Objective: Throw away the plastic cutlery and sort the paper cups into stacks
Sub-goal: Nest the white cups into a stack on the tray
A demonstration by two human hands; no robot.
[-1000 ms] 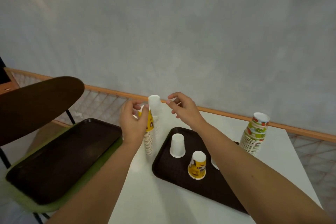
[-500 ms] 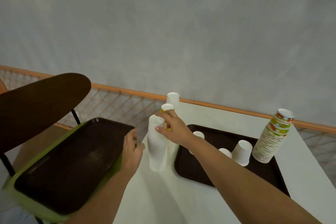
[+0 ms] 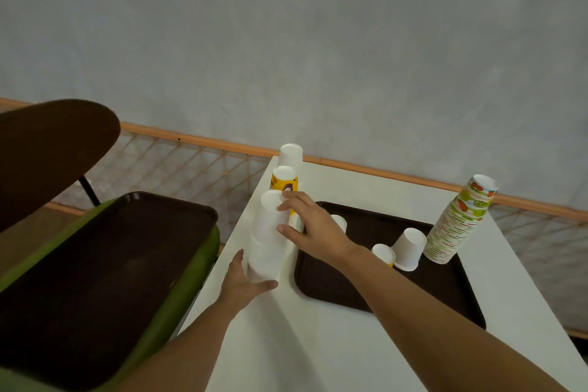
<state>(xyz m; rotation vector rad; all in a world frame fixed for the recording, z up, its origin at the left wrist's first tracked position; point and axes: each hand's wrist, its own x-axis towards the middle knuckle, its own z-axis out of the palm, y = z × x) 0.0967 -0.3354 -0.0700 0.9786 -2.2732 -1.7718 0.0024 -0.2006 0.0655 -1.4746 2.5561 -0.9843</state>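
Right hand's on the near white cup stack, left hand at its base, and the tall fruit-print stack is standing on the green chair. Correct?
Not quite. The head view shows the fruit-print stack standing at the far right corner of the brown tray on the white table, not on the chair. The rest holds: right hand on the white cup stack, left hand at its base.

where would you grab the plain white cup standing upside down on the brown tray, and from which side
Take the white cup around its tapered wall, just under the closed base that faces up, coming from above with thumb and fingers on opposite sides. It stands rim down on the tray, so the rim offers nothing to pinch. The yellow cup crowds its left side, so probably pinch front to back.
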